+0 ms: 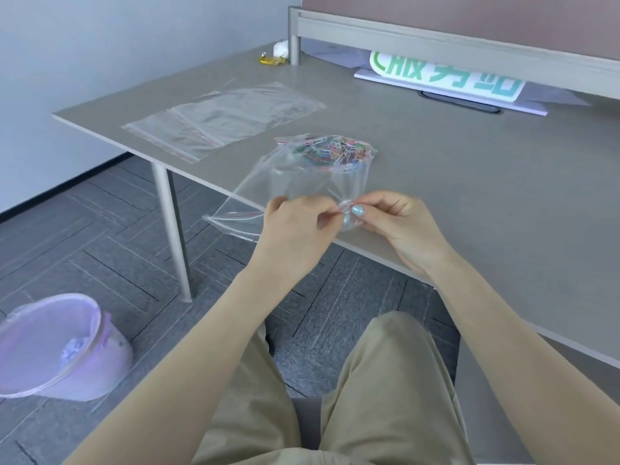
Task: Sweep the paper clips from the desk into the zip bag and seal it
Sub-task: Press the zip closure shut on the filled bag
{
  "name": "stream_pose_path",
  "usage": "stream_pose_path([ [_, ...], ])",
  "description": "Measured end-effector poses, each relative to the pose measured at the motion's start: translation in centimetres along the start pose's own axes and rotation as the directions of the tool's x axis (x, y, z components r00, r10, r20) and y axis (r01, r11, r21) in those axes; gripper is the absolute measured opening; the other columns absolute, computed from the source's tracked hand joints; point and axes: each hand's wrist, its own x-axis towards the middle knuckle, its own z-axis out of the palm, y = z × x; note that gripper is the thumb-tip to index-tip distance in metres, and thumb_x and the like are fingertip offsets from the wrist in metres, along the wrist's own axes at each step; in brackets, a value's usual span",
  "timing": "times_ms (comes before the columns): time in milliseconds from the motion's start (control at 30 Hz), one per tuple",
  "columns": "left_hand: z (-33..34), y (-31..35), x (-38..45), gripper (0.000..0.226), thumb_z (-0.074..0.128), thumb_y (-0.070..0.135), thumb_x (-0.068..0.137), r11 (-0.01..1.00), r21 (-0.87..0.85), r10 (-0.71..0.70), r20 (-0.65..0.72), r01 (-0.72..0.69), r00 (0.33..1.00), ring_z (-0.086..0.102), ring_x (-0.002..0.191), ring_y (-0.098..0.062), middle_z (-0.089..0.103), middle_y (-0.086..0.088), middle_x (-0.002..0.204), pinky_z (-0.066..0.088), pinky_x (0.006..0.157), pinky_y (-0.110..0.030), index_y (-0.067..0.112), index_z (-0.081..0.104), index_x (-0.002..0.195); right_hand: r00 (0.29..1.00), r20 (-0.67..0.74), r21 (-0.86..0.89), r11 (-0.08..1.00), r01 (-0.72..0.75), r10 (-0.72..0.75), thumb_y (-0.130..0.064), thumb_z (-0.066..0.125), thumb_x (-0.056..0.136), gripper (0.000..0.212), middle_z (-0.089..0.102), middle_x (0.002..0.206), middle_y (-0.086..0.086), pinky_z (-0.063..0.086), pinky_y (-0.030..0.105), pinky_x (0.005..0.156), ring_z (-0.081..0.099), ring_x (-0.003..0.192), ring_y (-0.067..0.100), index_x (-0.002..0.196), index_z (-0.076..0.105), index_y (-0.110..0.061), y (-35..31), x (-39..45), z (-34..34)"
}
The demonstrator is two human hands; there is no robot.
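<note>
A clear zip bag (302,182) lies over the front edge of the grey desk (469,182). Its far end rests on the desk and holds a heap of coloured paper clips (330,152). The mouth end with a red zip strip hangs past the edge toward me. My left hand (295,223) and my right hand (389,216) both pinch the bag's zip strip, fingertips close together near the desk edge. The left part of the mouth gapes apart beyond my left hand.
Spare flat zip bags (221,119) lie on the desk at the left. A white sign with green letters (449,78) lies at the back, a yellow wrapper (271,59) in the far corner. A purple lined bin (63,347) stands on the floor at left. My knees are below the desk edge.
</note>
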Motion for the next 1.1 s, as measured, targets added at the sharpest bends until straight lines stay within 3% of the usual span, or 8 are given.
stream_pose_path([
  [133, 0.4, 0.2, 0.1, 0.015, 0.054, 0.022, 0.086, 0.999, -0.039, -0.014, -0.017, 0.014, 1.0, 0.059, 0.073, -0.017, 0.069, 0.003, 0.074, 0.027, 0.089, -0.033, 0.02, 0.061, 0.074, 1.0, -0.023, -0.035, 0.999, 0.008, -0.009, -0.009, 0.065, 0.08, 0.011, 0.074, 0.076, -0.01, 0.051, 0.022, 0.081, 0.065, 0.076, 0.006, 0.079, 0.071, -0.018, 0.2, 0.0, 0.0],
  [400, 0.7, 0.5, 0.4, 0.011, 0.057, 0.021, 0.085, 0.998, -0.051, -0.044, -0.018, 0.043, 0.999, 0.058, 0.079, -0.012, 0.067, 0.007, 0.077, 0.019, 0.079, -0.025, 0.024, 0.062, 0.076, 0.996, -0.046, -0.144, 0.987, 0.067, -0.075, -0.012, 0.065, 0.081, 0.015, 0.072, 0.071, -0.015, 0.049, 0.015, 0.073, 0.064, 0.072, 0.002, 0.077, 0.07, -0.026, 0.4, -0.3, -0.1],
  [500, 1.0, 0.4, 0.4, 0.012, 0.056, 0.018, 0.085, 0.999, -0.026, -0.021, -0.051, 0.02, 0.998, 0.058, 0.081, -0.017, 0.07, 0.004, 0.078, 0.018, 0.074, -0.026, 0.022, 0.063, 0.076, 0.995, -0.058, -0.165, 0.984, 0.072, -0.083, -0.014, 0.065, 0.081, 0.011, 0.072, 0.072, -0.012, 0.05, 0.02, 0.075, 0.065, 0.074, 0.005, 0.078, 0.071, -0.023, 0.4, -0.4, 0.0],
  [600, 1.3, 0.4, 0.3, 0.014, 0.05, 0.02, 0.083, 1.0, 0.023, 0.016, -0.062, -0.015, 0.998, 0.058, 0.08, -0.02, 0.07, 0.004, 0.076, 0.017, 0.072, -0.029, 0.022, 0.062, 0.075, 0.994, -0.068, -0.203, 0.977, 0.072, -0.088, -0.017, 0.065, 0.083, 0.009, 0.072, 0.076, -0.005, 0.05, 0.035, 0.081, 0.064, 0.078, 0.014, 0.078, 0.07, -0.023, 0.3, -0.5, 0.0],
  [733, 1.0, 0.7, 0.5, 0.015, 0.051, 0.019, 0.087, 1.0, -0.01, -0.004, -0.021, 0.004, 1.0, 0.056, 0.081, -0.017, 0.068, 0.006, 0.079, 0.015, 0.07, -0.027, 0.025, 0.061, 0.076, 0.994, -0.071, -0.208, 0.975, 0.072, -0.089, -0.016, 0.062, 0.084, 0.015, 0.07, 0.07, -0.014, 0.05, 0.034, 0.082, 0.062, 0.075, 0.008, 0.077, 0.068, -0.027, 0.3, -0.5, 0.0],
  [900, 0.6, 0.8, 0.9, 0.009, 0.056, 0.026, 0.086, 1.0, 0.014, 0.007, -0.027, -0.007, 1.0, 0.058, 0.085, -0.015, 0.071, 0.007, 0.086, 0.016, 0.073, -0.028, 0.025, 0.064, 0.082, 0.988, -0.133, -0.163, 0.985, 0.056, -0.078, -0.015, 0.061, 0.085, 0.016, 0.071, 0.077, -0.008, 0.05, 0.038, 0.087, 0.063, 0.078, 0.01, 0.078, 0.069, -0.026, 0.3, -0.6, 0.2],
  [1000, 0.6, 0.9, 0.9, 0.006, 0.06, 0.024, 0.083, 1.0, 0.006, -0.003, -0.051, 0.003, 0.999, 0.061, 0.083, -0.017, 0.072, 0.004, 0.084, 0.021, 0.079, -0.029, 0.022, 0.065, 0.081, 0.988, -0.142, -0.155, 0.987, 0.038, -0.061, -0.014, 0.062, 0.085, 0.016, 0.071, 0.075, -0.012, 0.05, 0.035, 0.087, 0.062, 0.077, 0.006, 0.077, 0.069, -0.026, 0.2, -0.6, 0.2],
  [1100, 0.7, 0.9, 0.9, 0.005, 0.062, 0.018, 0.081, 0.996, -0.09, -0.023, -0.028, 0.021, 0.999, 0.064, 0.079, -0.016, 0.073, 0.001, 0.081, 0.039, 0.08, -0.028, 0.016, 0.067, 0.08, 0.988, -0.143, -0.151, 0.988, 0.031, -0.053, -0.014, 0.062, 0.085, 0.017, 0.071, 0.074, -0.013, 0.05, 0.036, 0.087, 0.062, 0.076, 0.006, 0.076, 0.069, -0.027, 0.1, -0.7, 0.2],
])
